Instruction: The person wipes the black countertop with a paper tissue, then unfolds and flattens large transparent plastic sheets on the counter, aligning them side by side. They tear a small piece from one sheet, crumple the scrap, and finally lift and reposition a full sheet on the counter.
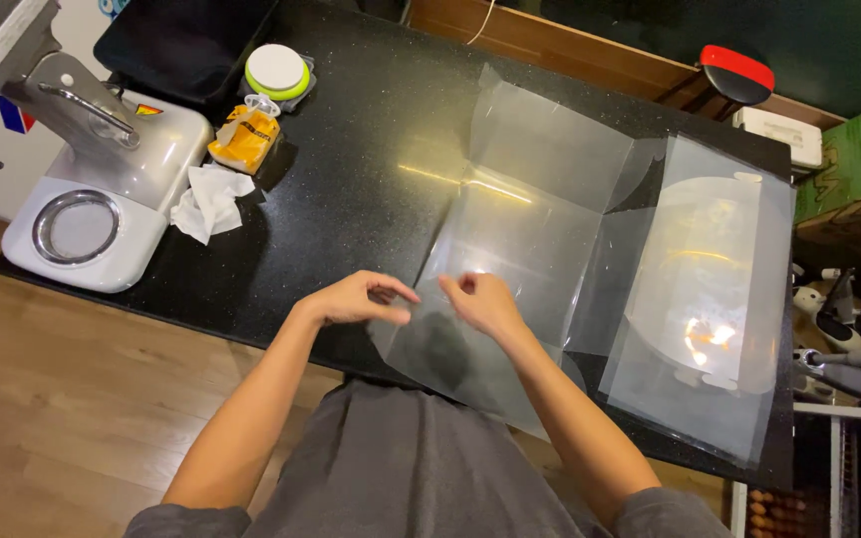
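Clear plastic sheet [510, 259] lies flat on the black worktop [351, 199]; the left hand [356, 299] and right hand [480, 299] each pinch its near edge, close together, beside another sheet [710, 299].

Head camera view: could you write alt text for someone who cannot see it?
Two bare hands, left hand and right hand, pinch the near edge of a clear plastic sheet on a black counter. A white machine and crumpled tissue sit at the left.
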